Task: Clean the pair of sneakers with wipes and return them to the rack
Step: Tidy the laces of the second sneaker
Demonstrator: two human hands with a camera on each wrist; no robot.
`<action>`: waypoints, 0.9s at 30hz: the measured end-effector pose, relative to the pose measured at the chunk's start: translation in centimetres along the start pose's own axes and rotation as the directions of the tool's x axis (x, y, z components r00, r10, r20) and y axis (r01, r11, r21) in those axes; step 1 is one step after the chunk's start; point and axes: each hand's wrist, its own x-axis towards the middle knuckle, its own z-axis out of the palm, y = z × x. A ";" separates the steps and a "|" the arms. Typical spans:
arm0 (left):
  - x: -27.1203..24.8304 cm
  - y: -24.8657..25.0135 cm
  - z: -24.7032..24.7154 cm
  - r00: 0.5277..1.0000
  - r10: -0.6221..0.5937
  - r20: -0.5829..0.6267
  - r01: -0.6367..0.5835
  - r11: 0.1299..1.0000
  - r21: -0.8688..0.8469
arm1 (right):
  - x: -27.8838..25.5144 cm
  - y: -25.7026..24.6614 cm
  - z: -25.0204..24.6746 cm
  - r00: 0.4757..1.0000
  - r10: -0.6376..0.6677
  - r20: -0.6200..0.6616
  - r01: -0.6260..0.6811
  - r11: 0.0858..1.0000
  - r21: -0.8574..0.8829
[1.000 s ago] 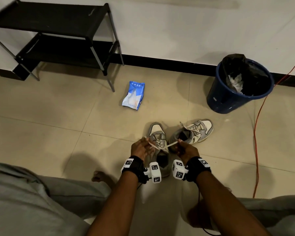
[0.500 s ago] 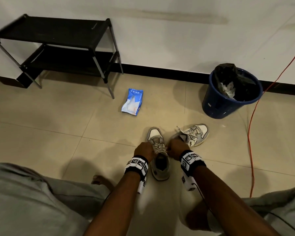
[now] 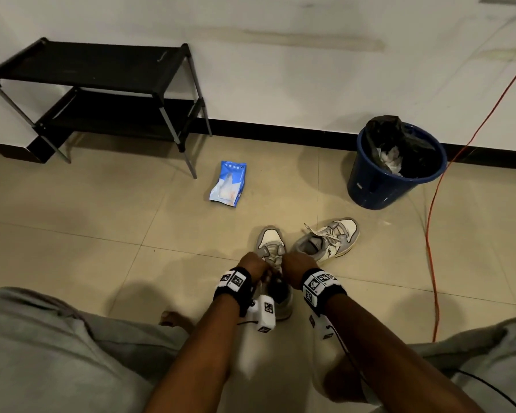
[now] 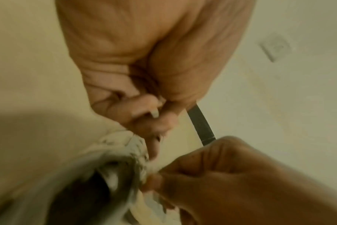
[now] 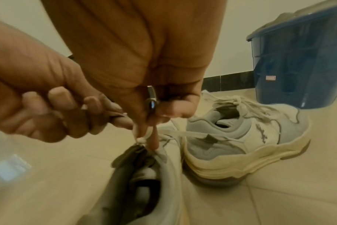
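Note:
Two grey and white sneakers stand on the tiled floor. The near sneaker [image 3: 270,247] points away from me, and both hands are over its laces. My left hand [image 3: 252,268] has its fingers curled and pinches the shoelace [image 5: 175,134] at the tongue. My right hand [image 5: 146,137] pinches the same lace just above the tongue. The second sneaker [image 3: 328,239] lies just right of it with loose laces. A blue wipes pack [image 3: 228,183] lies farther off. The black shoe rack [image 3: 102,93] stands at the wall, far left.
A blue bin [image 3: 396,165] with a black liner and used wipes stands at the right by the wall. An orange cable [image 3: 429,234] runs down the floor on the right. My knees in grey shorts frame the bottom of the head view.
One second ago the hands held the lace stretched taut between them. They have since come together over the near sneaker's tongue, still holding the lace.

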 end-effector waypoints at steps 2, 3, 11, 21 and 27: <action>0.0 -0.3 0.2 0.994 -0.098 -0.041 0.077 0.931 -0.356 | 0.1 -0.5 -0.6 1.000 -0.020 0.015 0.019 0.999 0.043; -0.2 -0.3 0.5 0.991 -0.133 -0.012 0.108 0.853 -0.511 | 0.2 -0.8 -1.0 0.998 -0.050 0.025 0.049 0.998 0.041; -1.7 -0.5 1.5 0.996 -0.033 0.085 0.067 0.893 -0.445 | 2.0 -2.0 -6.2 0.973 -0.223 0.066 0.230 0.964 -0.133; 1.6 -0.7 0.4 0.986 0.044 -0.161 -0.045 0.999 -0.004 | 6.7 0.1 -2.1 0.978 -0.173 -0.112 0.206 0.867 0.453; 1.4 -0.2 0.7 0.939 -0.006 -0.344 0.062 0.986 0.152 | 6.6 0.7 1.9 1.000 -0.015 -0.024 0.026 0.811 0.585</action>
